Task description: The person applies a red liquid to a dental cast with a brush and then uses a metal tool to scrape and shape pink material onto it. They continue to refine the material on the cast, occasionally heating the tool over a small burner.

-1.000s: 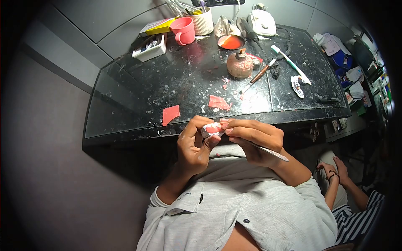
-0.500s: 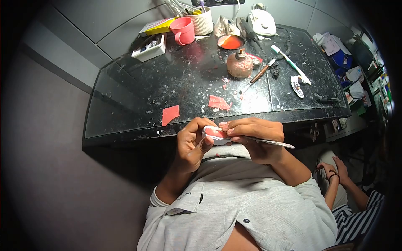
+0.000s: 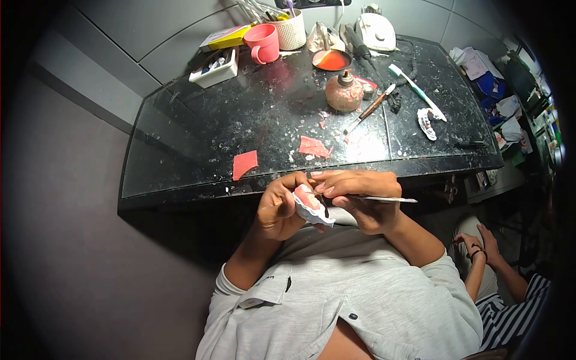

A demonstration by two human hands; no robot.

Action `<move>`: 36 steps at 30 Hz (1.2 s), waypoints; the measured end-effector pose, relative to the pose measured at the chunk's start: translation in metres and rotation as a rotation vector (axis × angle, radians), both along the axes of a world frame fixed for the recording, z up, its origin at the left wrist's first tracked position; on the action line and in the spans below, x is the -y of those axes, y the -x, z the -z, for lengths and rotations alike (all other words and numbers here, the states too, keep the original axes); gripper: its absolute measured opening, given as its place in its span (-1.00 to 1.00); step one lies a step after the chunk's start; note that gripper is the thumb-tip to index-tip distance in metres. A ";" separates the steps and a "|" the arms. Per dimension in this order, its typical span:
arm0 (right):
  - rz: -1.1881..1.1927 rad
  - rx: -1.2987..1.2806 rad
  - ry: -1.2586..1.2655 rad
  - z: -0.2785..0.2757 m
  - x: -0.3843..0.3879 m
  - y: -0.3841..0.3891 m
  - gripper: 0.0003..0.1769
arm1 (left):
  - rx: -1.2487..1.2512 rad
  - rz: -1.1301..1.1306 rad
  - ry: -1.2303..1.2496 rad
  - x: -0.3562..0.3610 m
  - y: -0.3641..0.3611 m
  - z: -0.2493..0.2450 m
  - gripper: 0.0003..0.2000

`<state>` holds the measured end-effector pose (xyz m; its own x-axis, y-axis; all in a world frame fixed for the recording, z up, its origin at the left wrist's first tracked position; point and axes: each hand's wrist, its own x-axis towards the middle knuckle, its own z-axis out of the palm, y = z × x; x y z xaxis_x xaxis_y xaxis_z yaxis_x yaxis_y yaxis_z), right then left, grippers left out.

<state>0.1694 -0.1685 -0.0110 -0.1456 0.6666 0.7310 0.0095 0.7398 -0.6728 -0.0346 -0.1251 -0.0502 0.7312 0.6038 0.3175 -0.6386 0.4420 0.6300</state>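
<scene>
Near the front edge of the bench, my left hand (image 3: 277, 209) is closed around a white plaster dental cast (image 3: 313, 216). Pink wax (image 3: 303, 195) with pale teeth covers its upper side. My right hand (image 3: 371, 191) grips a slim metal wax carver (image 3: 396, 199) like a pen; its handle sticks out to the right. The working tip lies at the wax, mostly hidden by the fingers. On the bench beyond my hands are a pink wax sheet (image 3: 245, 165) and a torn wax piece (image 3: 314, 146).
A round burner (image 3: 344, 93), wax knife (image 3: 371, 109), toothbrush (image 3: 420, 93) and another dental cast (image 3: 426, 125) lie on the black bench (image 3: 180, 144). Behind stand a pink mug (image 3: 262, 45), white tray (image 3: 215, 72) and dish of red wax (image 3: 332, 60). Another person's hands (image 3: 477, 243) rest at right.
My left hand has turned the cast, so its white rim now tilts down to the right. My right hand has shifted slightly up and left, with the carver's handle lying flatter.
</scene>
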 end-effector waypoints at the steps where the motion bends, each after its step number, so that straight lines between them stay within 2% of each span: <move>1: -0.007 -0.006 -0.007 0.001 0.000 0.000 -0.91 | 0.064 0.050 0.019 0.000 -0.001 0.001 -0.50; 5: -0.028 -0.009 -0.061 0.004 -0.002 0.000 -0.89 | 0.046 0.118 0.044 -0.001 -0.003 0.000 -0.51; 6: -0.028 -0.009 -0.062 0.006 -0.002 0.001 -0.89 | 0.115 0.129 0.074 0.000 -0.006 0.001 -0.52; 8: 0.177 -0.148 0.026 0.011 -0.001 0.001 -0.90 | 0.184 0.141 0.104 -0.001 -0.008 0.000 -0.53; 12: 0.249 -0.106 0.009 0.005 -0.003 -0.007 -0.89 | -0.022 -0.028 -0.104 -0.004 -0.002 0.002 -0.53; 14: 0.134 -0.163 -0.017 0.007 -0.001 -0.005 -0.88 | -0.121 -0.130 -0.148 -0.001 -0.001 -0.001 -0.52; 17: -0.003 0.041 -0.183 0.001 -0.001 -0.006 -0.79 | -0.166 -0.181 -0.126 0.003 -0.003 -0.006 -0.52; 18: 0.010 0.219 -0.212 0.000 -0.003 -0.008 -0.74 | -0.148 -0.164 -0.132 0.003 -0.002 -0.004 -0.52; 19: 0.013 0.218 -0.211 -0.001 -0.001 -0.007 -0.74 | -0.149 -0.161 -0.133 0.002 -0.001 -0.003 -0.52; 21: 0.345 0.240 0.132 -0.002 0.003 -0.002 -0.73 | -0.158 -0.149 -0.234 -0.002 -0.001 -0.004 -0.53; 23: 0.326 0.191 0.136 -0.003 0.002 -0.003 -0.74 | -0.152 -0.156 -0.245 -0.001 -0.001 -0.004 -0.56; 25: 0.134 0.143 -0.120 -0.004 0.002 -0.004 -0.76 | -0.229 -0.223 -0.180 0.005 0.000 -0.008 -0.61; 26: 0.034 0.196 -0.154 -0.003 0.001 -0.006 -0.75 | -0.250 -0.327 -0.254 0.005 -0.002 -0.010 -0.65; 27: 0.036 0.195 -0.151 -0.003 0.002 -0.005 -0.75 | -0.251 -0.325 -0.253 0.005 -0.002 -0.011 -0.65; 30: 0.261 0.241 -0.099 -0.010 0.003 -0.002 -0.72 | -0.428 -0.526 -0.452 0.008 -0.001 -0.013 -0.75; 31: 0.260 0.241 -0.103 -0.013 0.004 -0.003 -0.72 | -0.427 -0.529 -0.454 0.008 -0.002 -0.015 -0.75; 33: 0.278 0.257 -0.100 -0.015 0.009 -0.004 -0.73 | -0.510 -0.728 -0.702 0.011 -0.004 -0.020 -0.76; 36: 0.197 0.200 -0.129 -0.012 0.010 -0.001 -0.77 | -0.490 -0.794 -0.753 0.011 -0.005 -0.015 -0.73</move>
